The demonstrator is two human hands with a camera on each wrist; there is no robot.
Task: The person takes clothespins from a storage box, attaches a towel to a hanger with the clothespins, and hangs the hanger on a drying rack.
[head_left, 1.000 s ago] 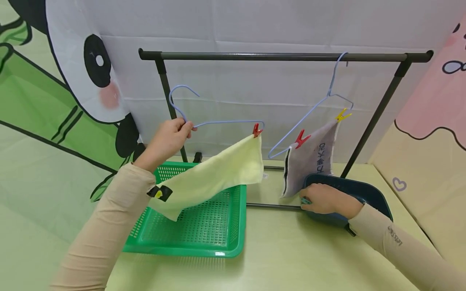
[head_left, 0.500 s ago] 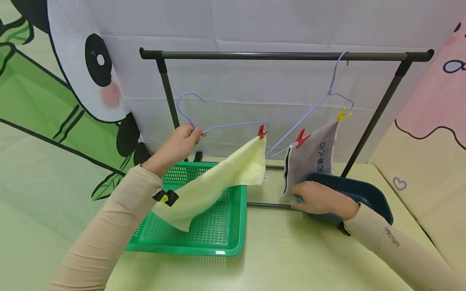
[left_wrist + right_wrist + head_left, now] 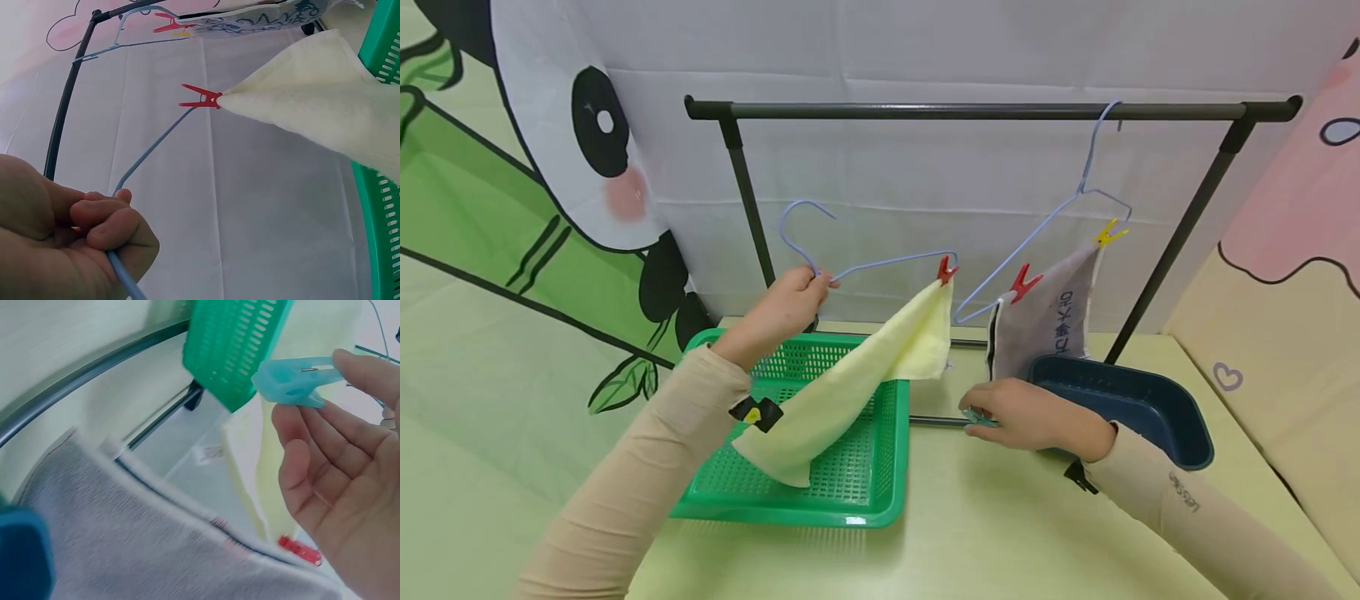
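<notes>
My left hand (image 3: 782, 308) grips a blue wire hanger (image 3: 887, 262) just below its hook. A red clothespin (image 3: 947, 270) fastens one corner of a pale yellow towel (image 3: 865, 375) to the hanger's right end; the towel's other end droops over the green basket (image 3: 891, 467). In the right wrist view, my right hand (image 3: 350, 456) pinches a teal clothespin (image 3: 294, 381) between thumb and fingers. In the head view that hand (image 3: 1026, 414) is low, between the basket and the dark blue bin, right of the yellow towel.
A dark rack (image 3: 925, 111) spans the back. From its bar hangs another blue hanger (image 3: 1037, 229) with a grey towel (image 3: 1048, 317), held by a red clothespin (image 3: 1022, 283) and a yellow clothespin (image 3: 1108, 234). The dark blue bin (image 3: 1180, 425) stands at the right on the pale table (image 3: 970, 533).
My left hand has moved right and slightly down with the hanger and yellow towel. My right hand has moved left, away from the blue bin, carrying the teal clothespin.
</notes>
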